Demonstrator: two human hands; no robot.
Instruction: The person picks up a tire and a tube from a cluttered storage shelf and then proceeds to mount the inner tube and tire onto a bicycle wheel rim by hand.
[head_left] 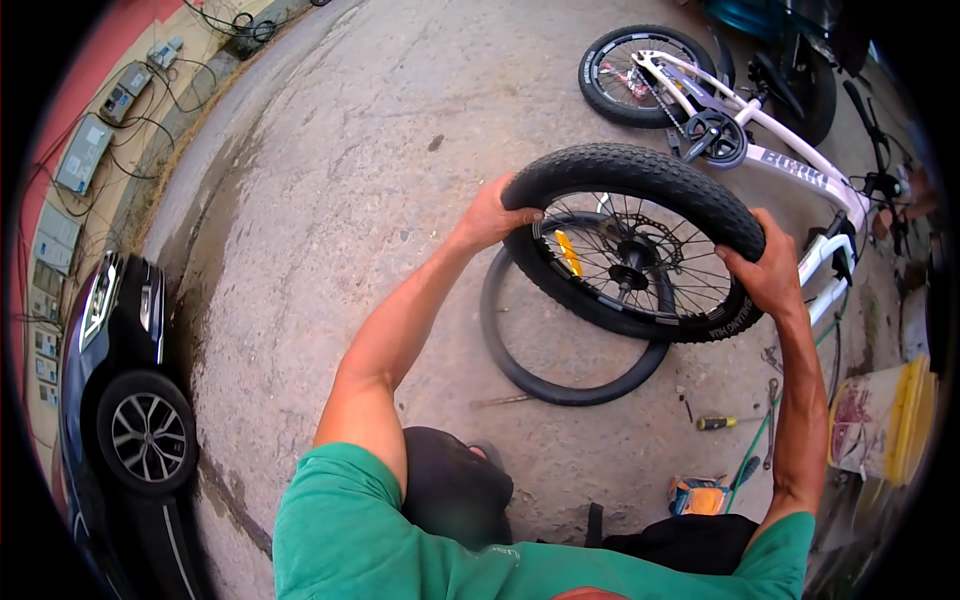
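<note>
Between my two hands I hold a bicycle wheel with a knobby black tyre, tilted above the concrete. Its spokes, hub, brake disc and an orange reflector face me. My left hand grips the tyre's left side, thumb on the inner edge. On the opposite side, my right hand is closed round the tyre, thumb also toward the rim. A black inner tube lies in a ring on the ground below, partly hidden by the wheel.
A bicycle frame with a wheel lies at the upper right. Near my right arm are a screwdriver, a wrench, an orange-and-blue box and a yellow-rimmed bucket. A dark car stands at the left.
</note>
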